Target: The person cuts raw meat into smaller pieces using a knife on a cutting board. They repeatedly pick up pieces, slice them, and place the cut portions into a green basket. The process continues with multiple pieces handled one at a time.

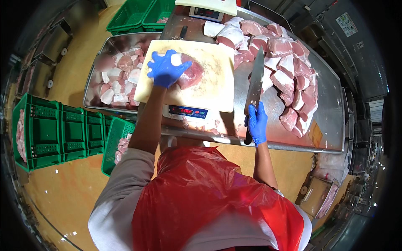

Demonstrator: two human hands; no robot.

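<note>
Head view, looking down over a person in a red plastic apron [209, 201] and a grey long-sleeved top, both hands in blue gloves, standing at a steel table [331, 88].

The left hand [165, 69] lies spread, palm down, on a pink cut of meat [191, 74], with the fingers wide across its left half. That cut sits on a cream cutting board [213, 85], towards the board's upper left. The board rests on top of a scale — only its front edge shows below the board, with a small lit display [187, 111].

The right hand [256, 122] is closed around the dark handle of a large knife [254, 83]. The long blade points up and away from the person, lying just right of the board's edge and apart from the cut under the left hand. Whether the blade touches the table cannot be told.

To the right of the knife, a big heap of raw meat chunks [289, 62] — pink with white fat — curves along the table's far and right sides. A few small scraps [213, 125] lie near the table's front edge, beside the display.

To the left of the board, a steel tray [94, 71] holds more pale trimmed pieces. Green plastic crates [54, 134] stand on the orange floor at the person's left, one of them with meat inside, and more green crates [138, 14] sit beyond the tray. A second scale [207, 10] stands at the table's far end.
</note>
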